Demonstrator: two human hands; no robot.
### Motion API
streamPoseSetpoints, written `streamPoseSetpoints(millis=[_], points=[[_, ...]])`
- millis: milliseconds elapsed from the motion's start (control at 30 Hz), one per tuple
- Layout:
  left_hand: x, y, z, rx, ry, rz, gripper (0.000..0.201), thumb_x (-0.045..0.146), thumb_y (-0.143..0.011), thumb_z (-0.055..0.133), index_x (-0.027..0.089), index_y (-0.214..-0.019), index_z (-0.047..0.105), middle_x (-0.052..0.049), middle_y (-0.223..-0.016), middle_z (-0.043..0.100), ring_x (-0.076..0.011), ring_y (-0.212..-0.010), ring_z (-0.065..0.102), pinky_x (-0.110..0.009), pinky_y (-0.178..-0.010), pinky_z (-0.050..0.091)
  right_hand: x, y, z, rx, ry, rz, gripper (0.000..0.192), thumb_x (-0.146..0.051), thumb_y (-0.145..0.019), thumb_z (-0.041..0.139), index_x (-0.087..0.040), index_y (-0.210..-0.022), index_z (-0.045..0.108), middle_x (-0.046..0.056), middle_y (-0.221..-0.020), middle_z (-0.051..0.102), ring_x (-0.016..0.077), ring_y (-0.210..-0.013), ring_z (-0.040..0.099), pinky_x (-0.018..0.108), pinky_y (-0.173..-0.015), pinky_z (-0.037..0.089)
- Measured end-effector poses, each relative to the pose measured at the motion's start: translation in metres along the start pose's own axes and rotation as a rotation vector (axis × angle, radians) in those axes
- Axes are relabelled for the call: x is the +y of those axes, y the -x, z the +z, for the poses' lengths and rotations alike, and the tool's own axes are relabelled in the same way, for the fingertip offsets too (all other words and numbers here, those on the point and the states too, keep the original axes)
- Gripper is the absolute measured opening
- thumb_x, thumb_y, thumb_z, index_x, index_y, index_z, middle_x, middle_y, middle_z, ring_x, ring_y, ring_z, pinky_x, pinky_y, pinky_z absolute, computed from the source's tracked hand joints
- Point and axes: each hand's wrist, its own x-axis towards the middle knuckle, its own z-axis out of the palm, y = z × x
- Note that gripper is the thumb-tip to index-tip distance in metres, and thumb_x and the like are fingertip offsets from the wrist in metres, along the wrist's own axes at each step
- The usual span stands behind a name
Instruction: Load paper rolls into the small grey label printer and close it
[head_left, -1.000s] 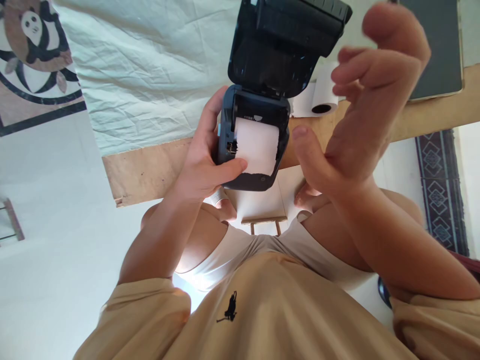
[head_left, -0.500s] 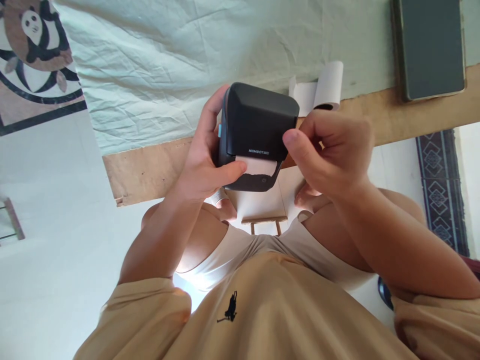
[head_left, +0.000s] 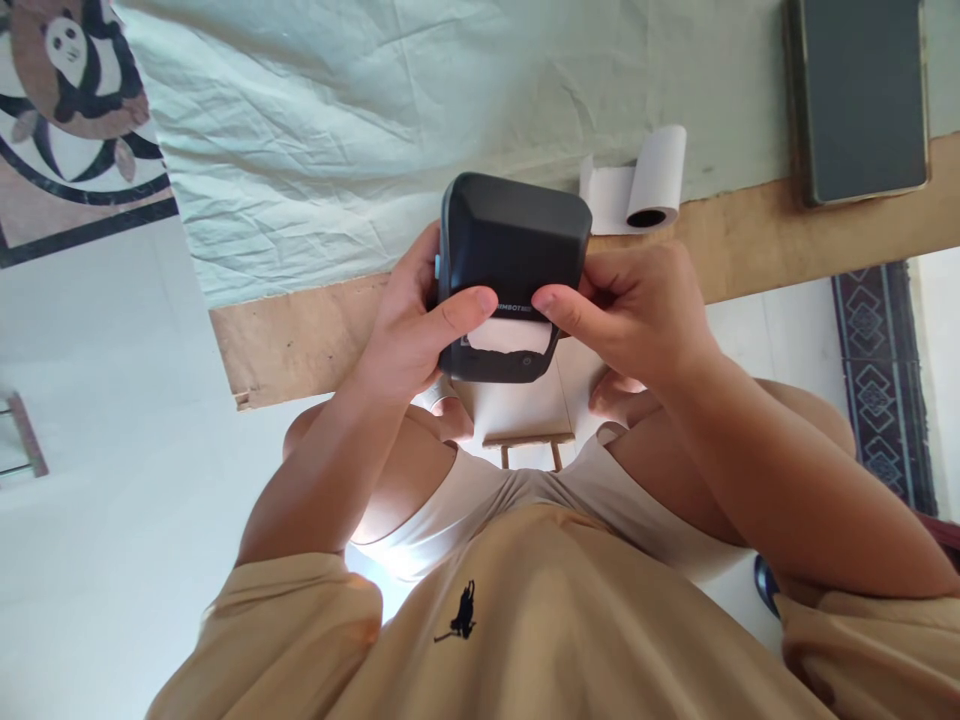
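Observation:
A black label printer (head_left: 517, 240) is held between my two hands, above the table's front edge. My left hand (head_left: 416, 315) wraps its left side, with the thumb lying on the cover beside the printed brand name. My right hand (head_left: 637, 305) grips the right side, thumb pressed on the lower edge of the cover and fingers mostly hidden behind. White label paper (head_left: 510, 335) shows in the slot below the cover, which looks closed. A small light-blue part (head_left: 437, 266) sticks out on the printer's left side.
A partly unrolled white paper roll (head_left: 660, 175) lies on the table just beyond my right hand. Farther right rests a dark phone-like device (head_left: 862, 100). Pale green cloth (head_left: 337, 150) covers the wooden table (head_left: 292, 345). A small wooden stool (head_left: 529, 440) shows below, between my legs.
My right hand has moved left and closed onto the printer's right side. My left thumb has shifted up from the label paper onto the cover.

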Motion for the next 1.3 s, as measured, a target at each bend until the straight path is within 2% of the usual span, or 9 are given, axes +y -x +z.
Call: streamPoseSetpoints(millis=[267,400,533,667,767,900,1067,1167,1300], points=[[0.002,-0.001,0.003,0.030,-0.032,-0.014,0.026,0.026,-0.074,0.063,0.019,-0.098,0.058,-0.002,-0.075,0.052,-0.0088,-0.061,0.051,-0.021,-0.051,0.037,0.004,0.000,0.003,0.026,0.041,-0.013,0.062,-0.065,-0.075,0.053,-0.011,-0.048,0.037,-0.002,-0.043,0.029,-0.0006,-0.045,0.021,0.021,-0.047,0.018],[0.003,0.000,0.005,0.019,-0.043,-0.026,0.029,0.033,-0.073,0.064,0.021,-0.099,0.057,-0.002,-0.077,0.055,-0.0109,-0.062,0.054,-0.022,-0.051,0.036,0.007,-0.001,0.004,0.049,0.040,-0.019,0.062,-0.066,-0.074,0.053,-0.011,-0.049,0.039,-0.001,-0.045,0.037,-0.0006,-0.045,0.023,0.021,-0.047,0.018],[-0.004,-0.007,0.003,-0.018,0.053,0.039,0.044,0.053,-0.076,0.060,0.026,-0.111,0.052,-0.002,-0.087,0.062,-0.0209,-0.093,0.062,-0.029,-0.065,0.045,0.012,-0.003,0.007,0.040,0.067,-0.042,0.064,-0.072,-0.079,0.037,-0.012,-0.059,0.046,0.000,-0.053,0.052,0.0013,-0.048,0.034,0.020,-0.049,0.020],[-0.006,-0.012,0.004,0.009,0.135,0.022,0.053,0.063,-0.076,0.051,0.024,-0.113,0.054,-0.002,-0.089,0.067,-0.0256,-0.121,0.051,-0.036,-0.087,0.047,0.016,-0.002,0.011,0.061,0.164,-0.124,0.065,-0.071,-0.084,0.026,-0.012,-0.067,0.047,0.001,-0.058,0.056,0.0025,-0.051,0.038,0.020,-0.052,0.023],[-0.002,-0.011,0.006,0.075,0.157,-0.077,0.044,0.057,-0.084,0.040,0.025,-0.109,0.057,-0.003,-0.093,0.069,-0.0252,-0.130,0.043,-0.040,-0.095,0.046,0.017,0.001,0.013,0.075,0.195,-0.173,0.062,-0.068,-0.085,0.027,-0.013,-0.066,0.048,0.000,-0.057,0.054,0.0024,-0.049,0.036,0.020,-0.052,0.022],[0.000,-0.009,0.005,0.081,0.150,-0.141,0.050,0.066,-0.080,0.041,0.025,-0.100,0.061,-0.004,-0.095,0.069,-0.0289,-0.132,0.039,-0.046,-0.100,0.044,0.016,0.003,0.013,0.086,0.208,-0.191,0.058,-0.066,-0.081,0.036,-0.013,-0.063,0.048,0.000,-0.052,0.048,0.0023,-0.048,0.033,0.021,-0.050,0.021],[-0.009,-0.011,-0.002,0.090,0.091,-0.015,0.073,0.078,-0.071,0.037,0.019,-0.106,0.061,-0.007,-0.102,0.068,-0.0321,-0.130,0.040,-0.045,-0.104,0.042,0.015,0.003,0.013,0.074,0.190,-0.163,0.052,-0.063,-0.076,0.046,-0.013,-0.062,0.049,-0.001,-0.051,0.047,0.0016,-0.047,0.033,0.020,-0.049,0.021],[-0.014,-0.012,-0.005,0.136,0.105,-0.003,0.070,0.076,-0.072,0.039,0.020,-0.107,0.061,-0.006,-0.108,0.067,-0.0321,-0.130,0.040,-0.045,-0.106,0.041,0.015,0.003,0.013,0.080,0.183,-0.151,0.050,-0.061,-0.074,0.049,-0.013,-0.061,0.049,-0.002,-0.050,0.047,0.0015,-0.047,0.033,0.020,-0.050,0.022],[-0.017,-0.015,-0.008,0.140,0.131,0.016,0.064,0.076,-0.072,0.040,0.022,-0.098,0.063,-0.003,-0.102,0.068,-0.0305,-0.131,0.039,-0.043,-0.108,0.038,0.012,0.001,0.013,0.078,0.167,-0.105,0.047,-0.059,-0.071,0.053,-0.013,-0.060,0.049,-0.002,-0.051,0.049,0.0018,-0.046,0.035,0.020,-0.049,0.024]])
